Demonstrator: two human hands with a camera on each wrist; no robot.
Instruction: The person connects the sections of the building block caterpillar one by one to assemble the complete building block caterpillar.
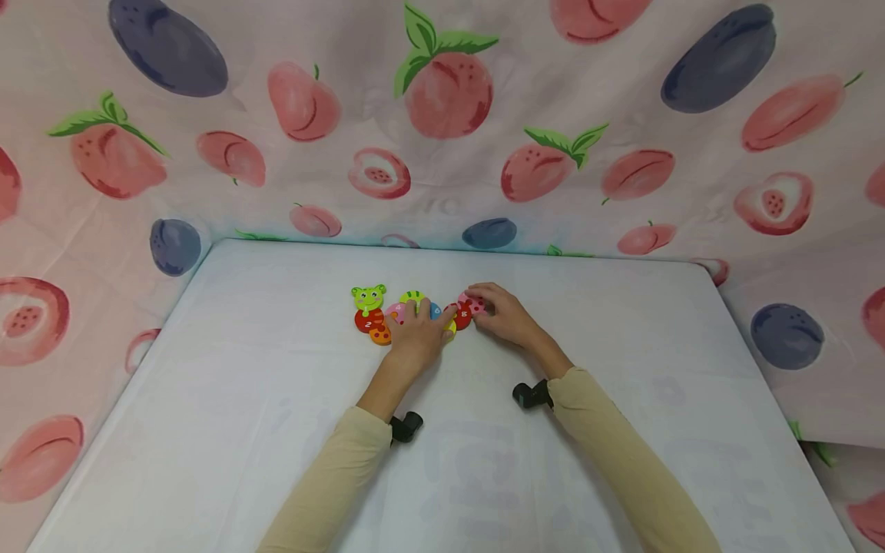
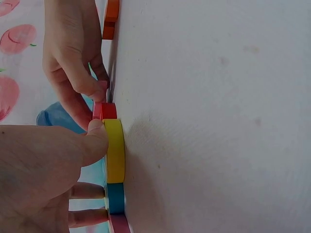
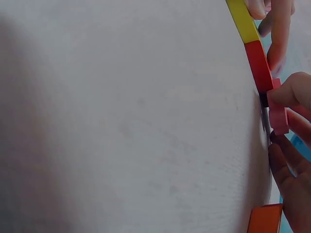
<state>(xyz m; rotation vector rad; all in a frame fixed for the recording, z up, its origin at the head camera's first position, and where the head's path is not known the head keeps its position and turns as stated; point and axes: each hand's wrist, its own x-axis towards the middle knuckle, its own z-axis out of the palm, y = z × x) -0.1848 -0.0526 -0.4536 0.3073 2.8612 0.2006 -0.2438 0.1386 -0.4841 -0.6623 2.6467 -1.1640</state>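
Note:
A caterpillar puzzle of flat, coloured pieces lies on the white table. At its left end is the smiling green head (image 1: 368, 298), with a red piece numbered 2 (image 1: 369, 320) and a spotted orange piece (image 1: 380, 333) below it. My left hand (image 1: 418, 338) rests over the middle; its thumb touches near the yellow piece (image 2: 115, 150) and its fingertips reach the blue piece (image 2: 115, 198). At the right end, my right hand (image 1: 508, 316) pinches a spotted pink puzzle piece (image 3: 278, 121), tilted over the edge of a red piece (image 3: 257, 65). My left hand partly hides the middle pieces.
Beside my right hand another orange piece (image 3: 265, 219) lies on the table (image 1: 276, 430); the head view does not show it. A black wrist device (image 1: 531, 395) hangs at each sleeve. Fruit-printed cloth (image 1: 442, 207) borders the table's back and sides.

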